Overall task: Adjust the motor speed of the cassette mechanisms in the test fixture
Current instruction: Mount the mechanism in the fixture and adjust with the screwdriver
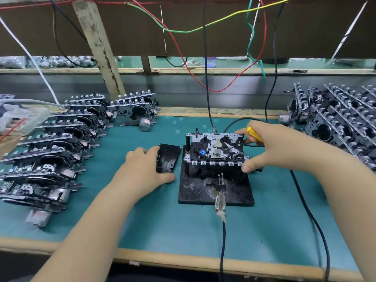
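One cassette mechanism, stamped silver metal plate over black plastic with a small blue part on top, sits in the test fixture, a flat black square base plate, scuffed, mid-bench on the teal mat. Right hand grips the mechanism's right end, thumb at the front key row, fingers curled over the back, with a yellow-handled screwdriver tucked in the same hand. Left hand holds one black plastic cassette just left of the fixture, fingers curled over its top edge, thumb flat on the mat beneath. A metal clip on a black cable lies on the fixture's front edge. Left row of mechanisms: roughly ten, overlapping. Right pile: count unclear.
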The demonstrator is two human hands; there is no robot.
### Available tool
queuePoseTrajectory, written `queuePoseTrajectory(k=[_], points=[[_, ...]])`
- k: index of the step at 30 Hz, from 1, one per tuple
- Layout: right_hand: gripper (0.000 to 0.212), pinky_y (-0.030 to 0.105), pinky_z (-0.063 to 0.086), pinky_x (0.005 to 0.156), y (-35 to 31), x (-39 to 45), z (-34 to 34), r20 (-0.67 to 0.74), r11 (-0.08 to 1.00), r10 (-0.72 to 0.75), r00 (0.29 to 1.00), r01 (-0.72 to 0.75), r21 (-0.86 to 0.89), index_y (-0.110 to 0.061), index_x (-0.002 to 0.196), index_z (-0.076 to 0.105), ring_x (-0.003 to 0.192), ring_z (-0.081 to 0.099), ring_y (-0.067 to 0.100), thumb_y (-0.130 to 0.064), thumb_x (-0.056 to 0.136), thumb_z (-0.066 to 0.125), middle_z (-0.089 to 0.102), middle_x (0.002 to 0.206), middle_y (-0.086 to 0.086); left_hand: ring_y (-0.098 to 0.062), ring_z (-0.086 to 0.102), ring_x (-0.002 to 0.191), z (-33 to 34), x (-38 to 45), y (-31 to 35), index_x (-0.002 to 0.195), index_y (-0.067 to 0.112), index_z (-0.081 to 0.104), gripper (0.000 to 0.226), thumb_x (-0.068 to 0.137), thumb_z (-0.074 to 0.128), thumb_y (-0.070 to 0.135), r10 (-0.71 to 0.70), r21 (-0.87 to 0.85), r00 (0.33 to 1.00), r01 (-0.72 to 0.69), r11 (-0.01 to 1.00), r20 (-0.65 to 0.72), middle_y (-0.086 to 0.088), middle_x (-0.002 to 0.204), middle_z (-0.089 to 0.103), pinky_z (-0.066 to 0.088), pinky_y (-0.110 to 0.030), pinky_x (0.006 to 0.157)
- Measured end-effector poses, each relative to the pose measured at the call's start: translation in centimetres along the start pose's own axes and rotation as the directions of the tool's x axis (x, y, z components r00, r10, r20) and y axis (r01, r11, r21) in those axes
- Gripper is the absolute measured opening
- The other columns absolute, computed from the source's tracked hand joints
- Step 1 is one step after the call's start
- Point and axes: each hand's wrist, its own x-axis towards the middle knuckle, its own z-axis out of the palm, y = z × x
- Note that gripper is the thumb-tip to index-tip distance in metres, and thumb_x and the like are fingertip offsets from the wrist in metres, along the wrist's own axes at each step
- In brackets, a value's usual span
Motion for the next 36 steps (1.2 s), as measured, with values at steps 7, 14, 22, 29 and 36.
queuePoseTrajectory(k=[7, 14, 22, 29, 36], points=[[0.06, 0.044, 0.049, 0.098, 0.4, -0.1, 0.4, 0.0, 0.994, 0.005, 1.0, -0.005, 0.113, -0.029, 0.081, 0.037, 0.119, 0.061, 0.011, -0.039, 0.062, 0.093, 0.061, 0.133, -0.007, -0.01, 0.061, 0.101, -1.2, -0.3, -3.1, 0.104, 0.04, 0.062, 0.03, 0.076, 0.075, 0.036, -0.07, -0.385, 0.984, 0.002, 0.923, -0.164, 0.012, 0.112, 0.066, 0.045, -0.027, 0.075], [0.06, 0.047, 0.051, 0.097, 0.7, 0.0, 0.5, -0.008, 0.993, 0.005, 1.0, -0.004, 0.119, -0.024, 0.082, 0.038, 0.116, 0.062, 0.008, -0.039, 0.062, 0.093, 0.063, 0.127, -0.003, 0.006, 0.054, 0.112, -4.7, -2.0, 3.0, 0.107, 0.044, 0.064, 0.033, 0.075, 0.068, 0.039, 0.432, -0.388, 0.824, -0.557, 0.734, -0.366, 0.028, 0.111, 0.065, 0.037, -0.014, 0.099], [0.062, 0.046, 0.044, 0.108, 1.5, -0.2, 0.1, 0.101, 0.959, 0.013, 0.995, -0.041, 0.282, -0.023, 0.099, 0.047, 0.126, 0.055, 0.013, -0.057, 0.062, 0.083, 0.053, 0.142, -0.016, -0.009, 0.048, 0.115, -4.4, -0.6, 6.1, 0.118, 0.031, 0.064, 0.029, 0.09, 0.065, 0.022, 0.608, -0.16, 0.757, -0.648, 0.745, -0.241, 0.014, 0.12, 0.063, 0.036, -0.028, 0.103], [0.028, 0.036, 0.045, 0.085, -0.6, 1.8, 3.5, -0.259, 0.685, 0.226, 0.939, 0.036, 0.728, -0.023, 0.083, 0.047, 0.092, 0.062, 0.014, -0.03, 0.091, 0.072, 0.07, 0.103, -0.013, -0.01, 0.052, 0.116, -4.3, -0.3, 6.0, 0.118, 0.034, 0.064, 0.031, 0.09, 0.059, 0.022, 0.564, -0.161, 0.804, -0.592, 0.79, -0.187, 0.009, 0.127, 0.063, 0.039, -0.016, 0.091], [0.031, 0.031, 0.042, 0.073, -0.2, 2.5, 5.7, -0.193, 0.419, 0.312, 0.931, 0.047, 0.907, -0.025, 0.085, 0.043, 0.092, 0.063, 0.011, -0.014, 0.089, 0.072, 0.07, 0.115, -0.01, -0.01, 0.049, 0.121, -4.9, -0.6, 6.0, 0.121, 0.032, 0.063, 0.044, 0.081, 0.075, 0.044, 0.614, -0.091, 0.775, -0.629, 0.772, -0.15, 0.013, 0.131, 0.061, 0.034, -0.022, 0.099]])
